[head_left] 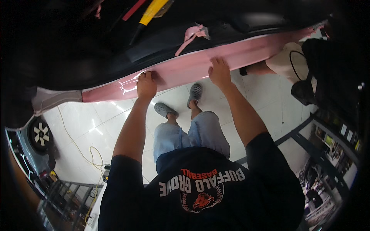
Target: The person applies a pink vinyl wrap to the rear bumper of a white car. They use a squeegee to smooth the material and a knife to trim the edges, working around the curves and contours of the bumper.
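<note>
Head view: looks down past a black T-shirt and pale blue denim shorts to both arms reaching forward.
Left hand: rests on a glossy pink sill panel, near its upper edge, with fingers bent and close together; cannot tell whether anything is pinched under them.
Right hand: touches the same panel farther right, with fingers loosely extended, slightly parted, and thumb a little apart; grips nothing visible.
Pink panel: lies directly under the fingertips of both hands, running well beyond them to either side; curves across the upper part, rising to the right, and meets a grey section at the left.
Beyond the panel: dark interior, with a crumpled pink scrap between and beyond the two hands, and a yellow-handled tool beside a red strip near the top.
Right side: close to the panel, a co-worker in beige and black clothing.
Floor: pale tiles under grey clogs; at left, a thin yellow cord and a car wheel.
</note>
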